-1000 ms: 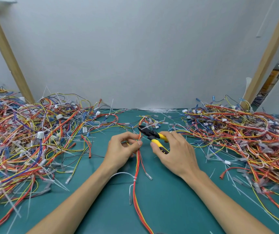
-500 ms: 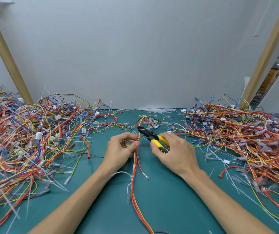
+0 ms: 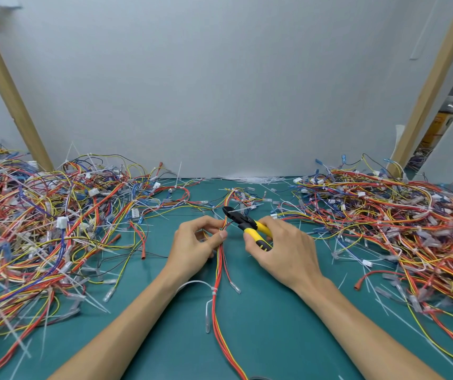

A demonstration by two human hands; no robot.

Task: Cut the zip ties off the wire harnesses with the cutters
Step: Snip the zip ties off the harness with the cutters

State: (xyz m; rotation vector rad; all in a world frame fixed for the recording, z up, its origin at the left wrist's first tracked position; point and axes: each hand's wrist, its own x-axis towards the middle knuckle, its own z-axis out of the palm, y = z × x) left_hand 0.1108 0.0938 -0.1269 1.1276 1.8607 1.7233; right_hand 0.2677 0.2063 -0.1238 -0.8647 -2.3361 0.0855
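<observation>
Pinching a wire harness (image 3: 221, 259) mid-counter (image 3: 274, 338), the left hand (image 3: 196, 249) steadies it; the right hand (image 3: 282, 250) grips the cutters (image 3: 244, 223) at the wires.

Nothing is legible; the orange container (image 3: 437, 130) bears a blurred label.

wire heaps (image 3: 55, 229) flanking bare green mat (image 3: 274, 338)
</observation>
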